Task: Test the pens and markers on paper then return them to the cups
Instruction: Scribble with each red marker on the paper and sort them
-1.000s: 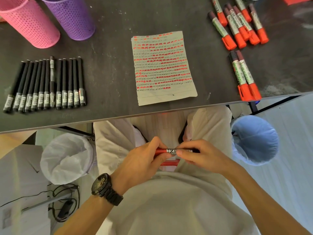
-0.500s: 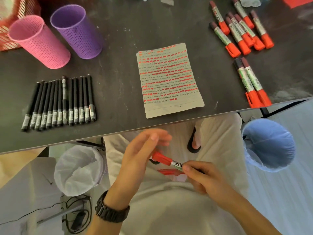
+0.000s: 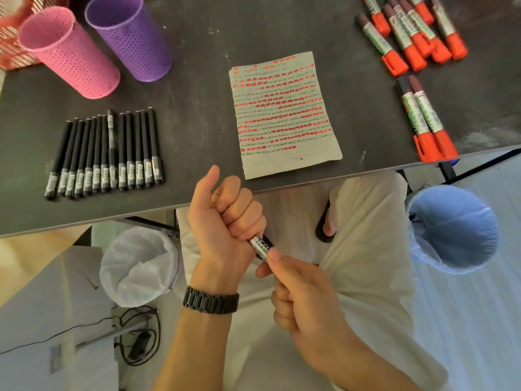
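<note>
Left hand [image 3: 225,221] and right hand [image 3: 304,292] both grip one marker [image 3: 260,246] just below the table [image 3: 197,108] edge.
Left fingers curl round its upper end, thumb raised; right fingertips pinch the barrel. On the table lie the paper [image 3: 284,114], black pens [image 3: 104,153], red-capped markers [image 3: 408,32], a pink cup [image 3: 67,52] and a purple cup [image 3: 129,38].

Dark worktop [image 3: 197,108]: a pink mesh cup [image 3: 70,55] and a purple mesh cup [image 3: 129,38] stand side by side at far left. Below them lies a row of black pens [image 3: 104,153]. Marked paper [image 3: 284,114] sits mid-table, red-capped markers [image 3: 408,35] cluster far right, and a marker pair [image 3: 423,119] lies at the near edge.
</note>
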A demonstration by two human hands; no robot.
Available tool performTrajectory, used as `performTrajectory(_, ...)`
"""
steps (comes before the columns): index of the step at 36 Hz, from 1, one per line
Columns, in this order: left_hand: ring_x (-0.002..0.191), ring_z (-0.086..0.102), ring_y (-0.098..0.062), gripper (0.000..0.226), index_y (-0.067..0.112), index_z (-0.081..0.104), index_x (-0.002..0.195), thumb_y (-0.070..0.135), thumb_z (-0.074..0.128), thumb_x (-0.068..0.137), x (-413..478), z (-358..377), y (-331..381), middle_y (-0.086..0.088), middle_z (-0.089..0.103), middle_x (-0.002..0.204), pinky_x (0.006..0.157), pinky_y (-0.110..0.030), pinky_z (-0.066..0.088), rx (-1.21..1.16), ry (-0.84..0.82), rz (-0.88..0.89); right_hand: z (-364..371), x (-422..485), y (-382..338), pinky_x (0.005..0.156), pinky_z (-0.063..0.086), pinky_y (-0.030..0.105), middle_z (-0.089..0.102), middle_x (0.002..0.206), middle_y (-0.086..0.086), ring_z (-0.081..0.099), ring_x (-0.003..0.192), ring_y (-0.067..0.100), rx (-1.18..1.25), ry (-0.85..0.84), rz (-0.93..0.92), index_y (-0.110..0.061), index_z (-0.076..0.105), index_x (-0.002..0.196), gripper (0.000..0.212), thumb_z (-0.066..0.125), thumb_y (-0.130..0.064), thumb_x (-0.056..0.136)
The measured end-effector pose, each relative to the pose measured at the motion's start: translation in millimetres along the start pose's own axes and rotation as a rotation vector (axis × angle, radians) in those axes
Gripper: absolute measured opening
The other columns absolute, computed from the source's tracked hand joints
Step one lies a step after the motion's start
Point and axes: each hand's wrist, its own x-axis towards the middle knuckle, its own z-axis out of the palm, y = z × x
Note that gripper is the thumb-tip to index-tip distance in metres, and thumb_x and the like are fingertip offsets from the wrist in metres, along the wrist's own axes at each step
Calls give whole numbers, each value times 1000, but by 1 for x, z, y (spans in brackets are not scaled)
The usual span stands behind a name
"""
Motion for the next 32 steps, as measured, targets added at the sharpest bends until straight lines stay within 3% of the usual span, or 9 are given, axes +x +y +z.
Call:
performTrajectory(8, 35, 8, -8, 51, 25, 19, 52, 34, 46, 94, 6, 12, -3, 9, 10, 45, 27, -17, 15, 44, 66, -27, 6, -6, -12, 36, 21, 19, 23, 54, -4, 19, 42, 8, 59, 51, 10, -20, 77, 70, 34, 66, -51, 79)
performTrajectory(16, 34, 8, -7, 51, 26, 17, 52, 33, 43, 96, 10, 25, 3, 10, 10, 45, 27, -17, 16, 47, -18, -30, 10, -11, -25, 36, 21, 18, 24, 51, -7, 19, 39, 6, 64, 38, -36, -19, 76, 70, 33, 67, -51, 76)
performTrajectory(22, 35, 8, -7, 52, 26, 17, 52, 33, 42, 97, 6, 25, 4, 10, 10, 45, 28, -17, 15, 59, 12, 8, 12, -12, -27, 35, 21, 18, 26, 52, -6, 20, 39, 6, 56, 32, -42, -19, 75, 68, 32, 69, -50, 72)
performTrajectory(32, 34, 7, -8, 50, 25, 16, 52, 31, 43, 94, 4, 37, 7, 9, 9, 45, 29, -14, 15, 111, -34, 33, 11, -15, -29, 37, 21, 19, 25, 52, -5, 20, 40, 7, 11, 18, -123, -20, 75, 70, 33, 66, -51, 80)
